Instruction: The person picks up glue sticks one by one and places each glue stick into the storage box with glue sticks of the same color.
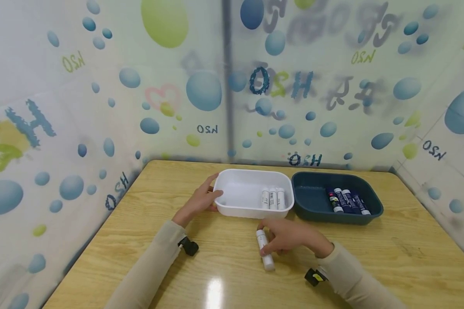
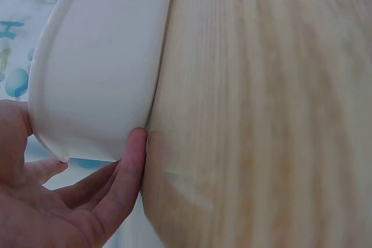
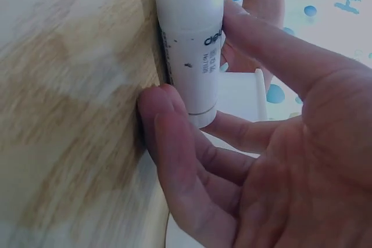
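My right hand (image 1: 288,235) holds a white glue stick (image 1: 264,246) low over the table in front of the white bin (image 1: 251,212). In the right wrist view the thumb lies along one side of the glue stick (image 3: 189,45), with the other fingers (image 3: 174,143) curled at its far side and lower end. Inside the white bin, 3 white glue sticks (image 1: 273,199) stand side by side at the right end. My left hand (image 1: 201,198) grips that bin's left end, thumb at the rim; its fingertips (image 2: 135,143) touch the outer wall near the table.
A dark teal bin (image 1: 313,215) sits against the white bin's right side, with several dark blue tubes (image 1: 347,201) leaning in it, one marked pink and yellow. Both stand on a wooden table (image 1: 216,249) near its back edge. A patterned curtain (image 1: 201,141) rises behind.
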Demonstrator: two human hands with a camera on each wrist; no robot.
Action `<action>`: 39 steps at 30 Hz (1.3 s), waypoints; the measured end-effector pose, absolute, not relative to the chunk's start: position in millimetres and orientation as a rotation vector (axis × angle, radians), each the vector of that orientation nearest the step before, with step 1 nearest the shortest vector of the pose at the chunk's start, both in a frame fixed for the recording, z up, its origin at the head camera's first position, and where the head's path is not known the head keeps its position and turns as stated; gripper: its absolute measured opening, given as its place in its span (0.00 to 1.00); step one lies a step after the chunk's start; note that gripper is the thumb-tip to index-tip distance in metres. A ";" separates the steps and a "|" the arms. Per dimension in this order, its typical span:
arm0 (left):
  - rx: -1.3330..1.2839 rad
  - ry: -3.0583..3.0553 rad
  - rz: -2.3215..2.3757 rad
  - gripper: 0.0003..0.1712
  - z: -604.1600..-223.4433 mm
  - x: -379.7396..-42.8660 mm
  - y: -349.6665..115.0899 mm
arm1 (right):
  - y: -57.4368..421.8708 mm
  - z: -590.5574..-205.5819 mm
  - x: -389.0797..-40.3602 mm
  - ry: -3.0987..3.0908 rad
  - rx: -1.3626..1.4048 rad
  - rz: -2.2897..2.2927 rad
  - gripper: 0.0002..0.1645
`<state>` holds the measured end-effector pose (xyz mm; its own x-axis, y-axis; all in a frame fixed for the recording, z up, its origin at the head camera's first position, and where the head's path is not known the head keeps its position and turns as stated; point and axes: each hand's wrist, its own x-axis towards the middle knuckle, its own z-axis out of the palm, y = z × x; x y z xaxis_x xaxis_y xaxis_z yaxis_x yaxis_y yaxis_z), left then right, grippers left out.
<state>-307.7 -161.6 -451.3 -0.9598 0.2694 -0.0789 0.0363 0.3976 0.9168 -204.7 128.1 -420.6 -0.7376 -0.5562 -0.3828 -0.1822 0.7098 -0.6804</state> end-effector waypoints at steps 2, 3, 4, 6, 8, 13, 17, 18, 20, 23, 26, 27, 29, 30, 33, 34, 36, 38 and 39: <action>0.269 2.441 1.591 0.40 -450.6 -307.1 -161.6 | 128.3 -419.5 -203.8 2.323 -0.563 -0.855 0.32; 0.265 2.442 1.590 0.40 -450.4 -306.9 -161.6 | 128.5 -418.8 -203.3 2.312 -0.559 -0.866 0.31; 0.263 2.441 1.592 0.40 -450.2 -306.9 -161.6 | 128.7 -418.1 -202.9 2.300 -0.555 -0.877 0.31; 0.260 2.440 1.592 0.40 -450.1 -307.3 -161.7 | 128.8 -416.6 -201.9 2.280 -0.546 -0.890 0.30; 0.259 2.437 1.594 0.40 -450.3 -307.9 -161.8 | 128.6 -415.6 -201.3 2.266 -0.531 -0.894 0.29; 0.264 2.434 1.593 0.40 -450.3 -308.1 -161.3 | 126.3 -415.6 -199.2 2.285 -0.517 -0.873 0.31; 0.265 2.436 1.591 0.40 -450.5 -308.8 -160.5 | 125.4 -416.7 -198.1 2.309 -0.532 -0.859 0.32; 0.266 2.435 1.591 0.40 -451.0 -309.2 -160.4 | 125.5 -416.9 -198.1 2.308 -0.538 -0.862 0.32; 0.269 2.435 1.593 0.40 -451.1 -308.9 -160.0 | 125.9 -417.4 -198.0 2.305 -0.548 -0.868 0.32; 0.267 2.439 1.589 0.40 -451.8 -309.0 -159.8 | 125.9 -417.6 -197.7 2.309 -0.570 -0.861 0.33; 0.261 2.440 1.590 0.40 -451.3 -308.6 -159.9 | 125.0 -416.0 -196.6 2.322 -0.585 -0.839 0.33; 0.260 2.443 1.588 0.40 -451.5 -309.1 -160.1 | 124.5 -415.5 -196.4 2.325 -0.590 -0.834 0.33; 0.257 2.442 1.587 0.40 -451.2 -308.7 -160.5 | 123.8 -414.2 -196.2 2.328 -0.588 -0.831 0.32; 0.253 2.442 1.585 0.40 -450.9 -308.6 -160.6 | 123.6 -413.7 -196.2 2.329 -0.588 -0.832 0.32; 0.251 2.444 1.577 0.40 -450.9 -308.4 -161.3 | 122.9 -412.7 -196.3 2.327 -0.595 -0.842 0.31; 0.248 2.444 1.579 0.40 -451.3 -308.7 -161.4 | 122.8 -412.5 -196.3 2.328 -0.599 -0.844 0.31; 0.251 2.444 1.580 0.40 -451.8 -308.6 -161.9 | 122.8 -412.1 -195.9 2.327 -0.607 -0.853 0.31; 0.255 2.441 1.583 0.40 -452.1 -308.5 -162.0 | 123.3 -411.5 -195.8 2.330 -0.607 -0.863 0.31; 0.254 2.440 1.587 0.40 -452.0 -308.2 -162.0 | 123.6 -411.2 -195.8 2.331 -0.604 -0.869 0.31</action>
